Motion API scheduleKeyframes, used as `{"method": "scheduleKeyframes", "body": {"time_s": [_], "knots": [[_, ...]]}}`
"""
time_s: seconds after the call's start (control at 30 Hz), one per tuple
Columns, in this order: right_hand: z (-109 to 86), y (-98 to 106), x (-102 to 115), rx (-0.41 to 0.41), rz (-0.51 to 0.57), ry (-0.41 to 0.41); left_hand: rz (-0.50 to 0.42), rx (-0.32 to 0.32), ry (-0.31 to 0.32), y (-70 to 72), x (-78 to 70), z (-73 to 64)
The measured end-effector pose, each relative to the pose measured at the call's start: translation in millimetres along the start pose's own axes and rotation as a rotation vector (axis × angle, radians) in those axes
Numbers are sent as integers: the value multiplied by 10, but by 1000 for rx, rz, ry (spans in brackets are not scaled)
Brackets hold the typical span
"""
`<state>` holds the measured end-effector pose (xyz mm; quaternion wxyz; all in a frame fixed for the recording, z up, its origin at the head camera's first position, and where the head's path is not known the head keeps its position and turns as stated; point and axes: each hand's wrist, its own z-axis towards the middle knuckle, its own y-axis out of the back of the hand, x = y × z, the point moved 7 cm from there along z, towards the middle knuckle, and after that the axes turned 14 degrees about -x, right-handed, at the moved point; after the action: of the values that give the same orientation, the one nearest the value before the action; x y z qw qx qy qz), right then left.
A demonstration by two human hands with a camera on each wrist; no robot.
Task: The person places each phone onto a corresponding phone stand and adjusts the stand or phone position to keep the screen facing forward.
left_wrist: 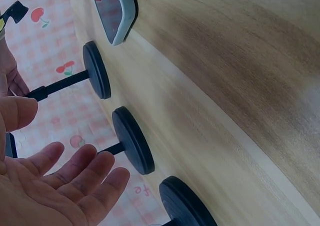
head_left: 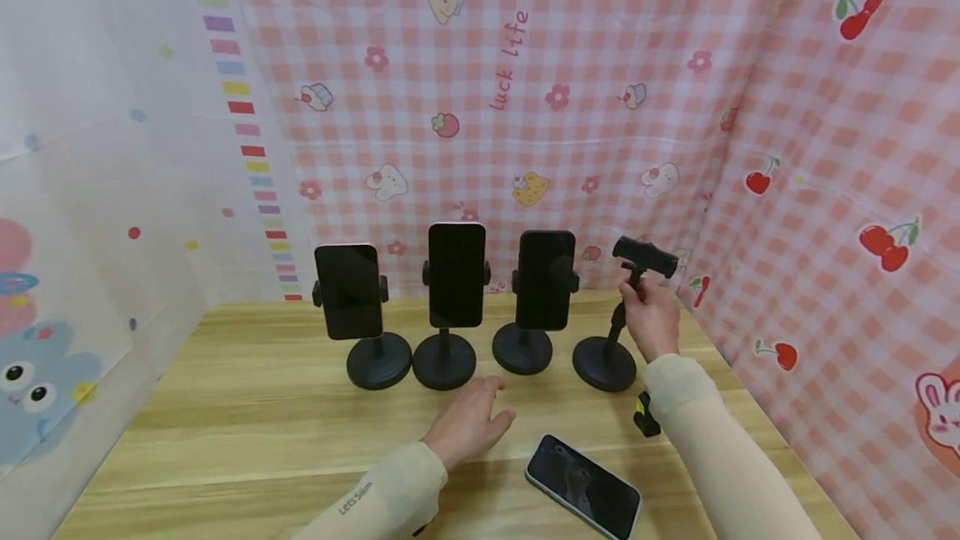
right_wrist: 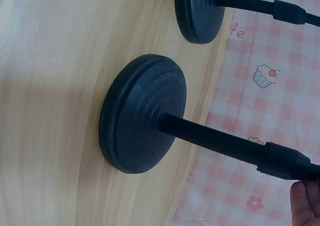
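Note:
My right hand grips the upper post of an unloaded black phone stand at the right; its clamp shows above the fingers. In the right wrist view the fingertips lie against the post just above its collar, and the round base sits on the table. Over the middle of the table is my left hand, holding nothing, with its fingers loosely bent and spread apart in the left wrist view. Between the two arms a phone with a pale edge lies screen up.
Three more black stands hold upright phones: left, centre and right of centre. A gingham cloth hangs behind the wooden table. My right wrist wears a small black and yellow device.

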<state>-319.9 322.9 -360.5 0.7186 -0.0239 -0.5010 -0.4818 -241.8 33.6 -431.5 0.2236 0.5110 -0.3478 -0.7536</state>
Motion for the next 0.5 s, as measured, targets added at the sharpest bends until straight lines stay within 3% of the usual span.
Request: {"method": "scheduleKeyframes", "body": {"time_s": [0.13, 0.23, 0.37, 0.5], "knots": [[7, 95, -42, -7, 66, -40, -9, 3, -11, -27, -13, -1], [53, 236, 1, -45, 95, -3, -11, -3, -15, -35, -12, -2], [140, 450, 199, -108, 29, 196, -11, 5, -8, -51, -6, -9], [189, 605, 433, -147, -62, 446, -9, 22, -1, -69, -3, -16]]}}
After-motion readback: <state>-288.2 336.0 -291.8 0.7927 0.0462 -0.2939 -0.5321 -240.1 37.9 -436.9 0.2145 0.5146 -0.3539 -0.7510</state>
